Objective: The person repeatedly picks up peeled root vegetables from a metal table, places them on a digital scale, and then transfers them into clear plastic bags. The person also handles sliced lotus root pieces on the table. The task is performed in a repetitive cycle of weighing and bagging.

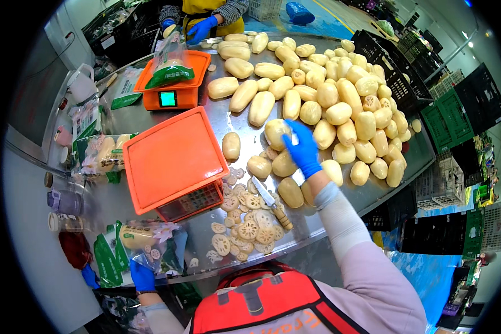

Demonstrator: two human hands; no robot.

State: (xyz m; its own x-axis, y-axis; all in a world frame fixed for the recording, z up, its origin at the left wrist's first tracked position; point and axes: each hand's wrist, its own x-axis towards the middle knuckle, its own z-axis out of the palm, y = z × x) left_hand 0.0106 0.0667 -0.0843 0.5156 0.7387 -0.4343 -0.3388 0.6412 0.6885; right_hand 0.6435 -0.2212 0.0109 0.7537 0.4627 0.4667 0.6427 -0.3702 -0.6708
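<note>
My left hand point(142, 277), in a blue glove, grips the near edge of a clear and green printed plastic bag point(135, 237) with a pale lotus root section inside. My right hand point(303, 148), also gloved in blue, is at the right side of a peeled lotus root section point(275, 134). Its fingers meet that root's edge, but whether they grip it is unclear. Between my hands, a knife with a wooden handle point(282, 218) rests on cut lotus root slices point(248, 229). Beyond my right hand spreads a large heap of peeled lotus root sections point(348, 98).
An upturned orange basket point(175, 160) stands on the metal table point(211, 167). Behind it, an orange scale point(171, 94) bears a filled bag point(171, 62). Bottles point(64, 202) line the left edge. Across the table stands a person with blue gloves point(202, 29). Black crates point(394, 67) border the right.
</note>
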